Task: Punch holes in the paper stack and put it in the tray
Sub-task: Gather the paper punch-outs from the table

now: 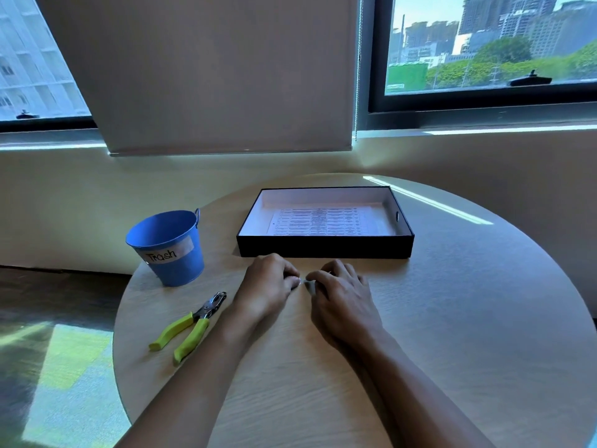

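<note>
The printed paper stack lies flat inside the black tray at the table's far middle. A hole punch with lime-green handles rests on the table to the left, touched by neither hand. Both hands lie on the table just in front of the tray, fingers curled down and fingertips close together. My left hand and my right hand pinch at small white paper bits between them. How firmly each hand holds the bits is hard to tell.
A blue metal bucket labelled "Trash" stands at the table's left edge, beyond the punch. The round wooden table drops off to the floor on the left. A wall and windows lie behind the tray.
</note>
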